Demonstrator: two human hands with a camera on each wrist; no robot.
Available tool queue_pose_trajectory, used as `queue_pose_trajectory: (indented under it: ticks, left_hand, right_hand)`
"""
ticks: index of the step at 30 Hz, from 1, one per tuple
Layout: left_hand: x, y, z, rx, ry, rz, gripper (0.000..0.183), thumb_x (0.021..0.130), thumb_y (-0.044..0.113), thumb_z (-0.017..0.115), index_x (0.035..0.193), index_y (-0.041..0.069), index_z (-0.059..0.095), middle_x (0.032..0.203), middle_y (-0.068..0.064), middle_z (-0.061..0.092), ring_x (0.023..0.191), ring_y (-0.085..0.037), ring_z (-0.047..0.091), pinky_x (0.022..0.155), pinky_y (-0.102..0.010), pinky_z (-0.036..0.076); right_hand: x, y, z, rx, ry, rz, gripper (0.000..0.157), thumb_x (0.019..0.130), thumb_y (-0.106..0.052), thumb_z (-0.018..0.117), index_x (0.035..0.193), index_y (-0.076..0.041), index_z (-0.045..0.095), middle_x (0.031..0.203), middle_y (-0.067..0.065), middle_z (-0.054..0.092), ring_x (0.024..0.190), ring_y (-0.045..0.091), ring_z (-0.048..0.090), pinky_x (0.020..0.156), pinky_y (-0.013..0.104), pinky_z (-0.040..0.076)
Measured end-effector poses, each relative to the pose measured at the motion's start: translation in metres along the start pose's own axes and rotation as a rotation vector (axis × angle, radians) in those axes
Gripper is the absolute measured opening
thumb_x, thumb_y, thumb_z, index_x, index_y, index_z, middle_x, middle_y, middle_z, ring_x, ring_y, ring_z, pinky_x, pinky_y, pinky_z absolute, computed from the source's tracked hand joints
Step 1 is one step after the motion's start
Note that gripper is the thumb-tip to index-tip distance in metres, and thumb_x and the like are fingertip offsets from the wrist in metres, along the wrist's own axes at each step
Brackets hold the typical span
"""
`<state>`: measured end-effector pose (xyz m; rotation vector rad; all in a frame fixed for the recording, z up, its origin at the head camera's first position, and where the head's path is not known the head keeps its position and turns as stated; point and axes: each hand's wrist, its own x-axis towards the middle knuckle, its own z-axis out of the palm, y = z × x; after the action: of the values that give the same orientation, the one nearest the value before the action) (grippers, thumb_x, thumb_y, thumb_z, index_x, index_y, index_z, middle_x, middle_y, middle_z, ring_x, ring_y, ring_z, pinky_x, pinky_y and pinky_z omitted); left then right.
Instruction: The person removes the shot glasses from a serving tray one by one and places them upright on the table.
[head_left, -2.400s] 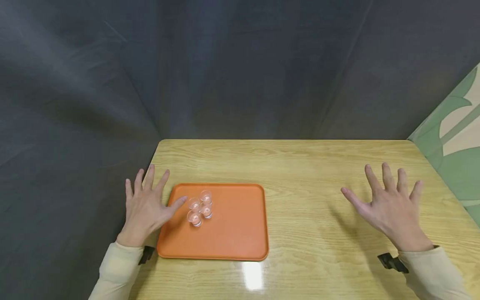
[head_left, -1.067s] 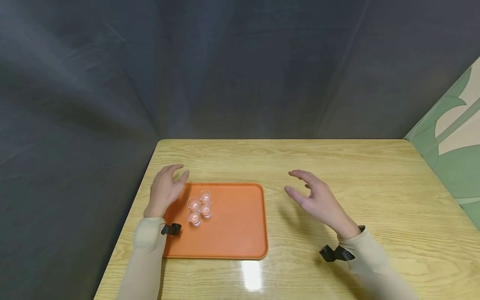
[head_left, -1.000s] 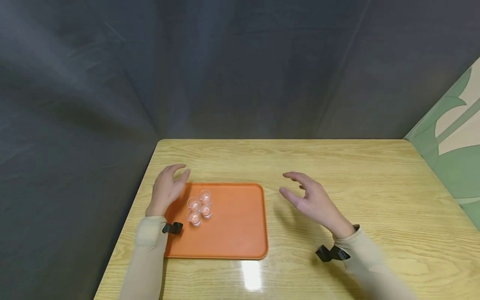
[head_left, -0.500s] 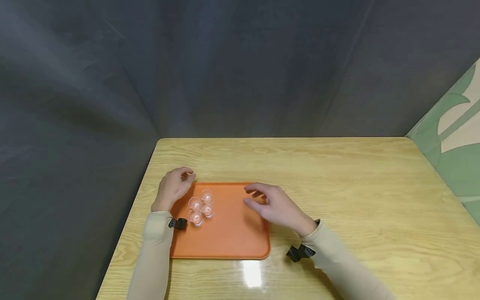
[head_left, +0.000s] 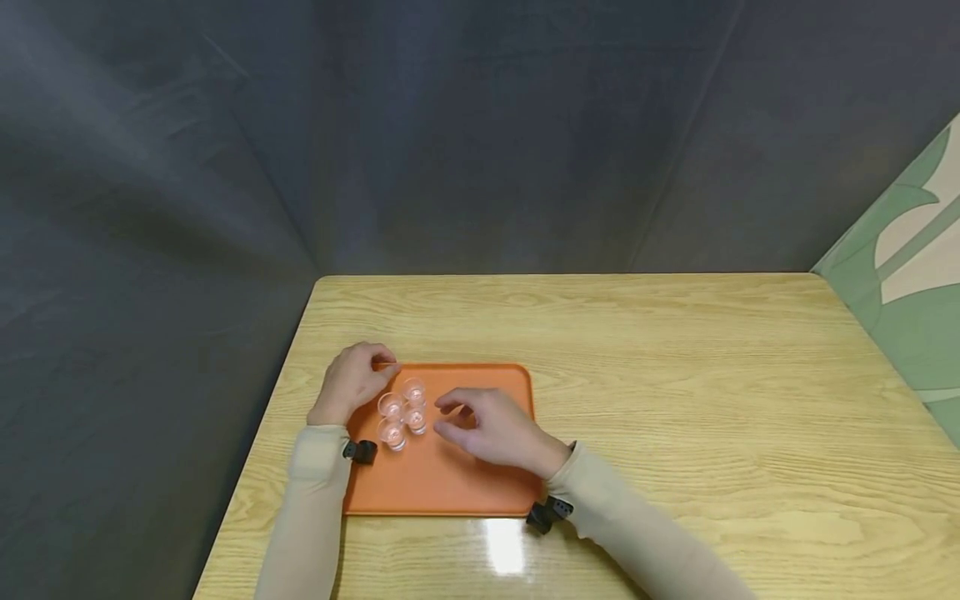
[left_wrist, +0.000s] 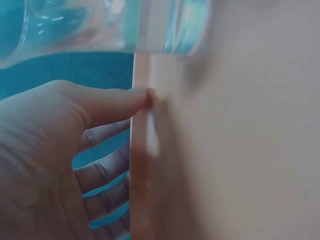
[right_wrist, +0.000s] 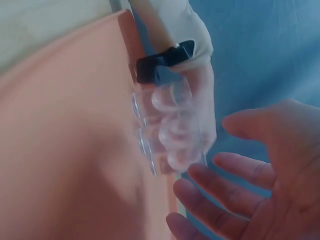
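Several small clear glasses (head_left: 393, 433) stand in a tight cluster on the left part of an orange tray (head_left: 465, 492). My left hand (head_left: 351, 383) grips the tray's far left corner; in the left wrist view the thumb (left_wrist: 110, 105) presses the rim (left_wrist: 141, 175) while the other fingers lie on its outer side. One glass (left_wrist: 100, 30) fills the top of that view. Just right of the cluster, my right hand (head_left: 495, 429) hovers over the tray with thumb and fingers apart, holding nothing. The right wrist view has its fingertips close to the glasses (right_wrist: 172, 125).
The tray lies on a light wood-grain table (head_left: 675, 375). Dark cloth (head_left: 487, 142) hangs behind the table and along its left side. A green leaf-patterned surface (head_left: 922, 325) borders the right. Black cameras, such as the right one (head_left: 550, 514), sit on both wrists.
My right hand has come left from the table's right side to over the tray, beside the glasses. My left hand has moved onto the tray's far left corner and taken hold of it.
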<state>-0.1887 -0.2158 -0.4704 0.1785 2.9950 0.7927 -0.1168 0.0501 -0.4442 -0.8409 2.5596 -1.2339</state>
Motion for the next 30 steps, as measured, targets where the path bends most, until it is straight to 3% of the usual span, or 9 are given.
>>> queue_pose_trajectory:
  ticks: [8,15,30]
  left_hand:
    - [-0.002,-0.002,0.001,-0.006,0.003,-0.017,0.017,0.097,0.026,0.078,0.107,0.013,0.080,0.112,-0.012,0.074,0.105,-0.032,0.069,0.091,-0.052,0.054]
    - [0.000,0.001,-0.001,-0.034,0.030,0.003,0.019,0.095,0.024,0.080,0.108,0.010,0.080,0.112,-0.013,0.076,0.104,-0.033,0.070,0.090,-0.051,0.055]
    - [0.000,0.001,0.002,-0.024,0.019,-0.016,0.020,0.097,0.026,0.078,0.110,0.011,0.079,0.112,-0.012,0.074,0.103,-0.031,0.069,0.092,-0.050,0.054]
  right_hand:
    - [0.011,-0.003,0.020,-0.007,0.038,0.008,0.032,0.100,-0.033,0.074,0.124,-0.013,0.075,0.109,0.000,0.080,0.094,0.020,0.075,0.082,0.027,0.056]
    - [0.017,-0.002,0.028,-0.003,0.083,0.043,0.033,0.097,-0.038,0.078,0.119,-0.015,0.075,0.108,0.000,0.079,0.095,0.018,0.074,0.082,0.026,0.055]
    - [0.023,-0.005,0.035,-0.072,0.134,0.046,0.034,0.092,-0.041,0.082,0.113,-0.015,0.076,0.103,-0.001,0.080,0.088,0.017,0.073,0.075,0.025,0.052]
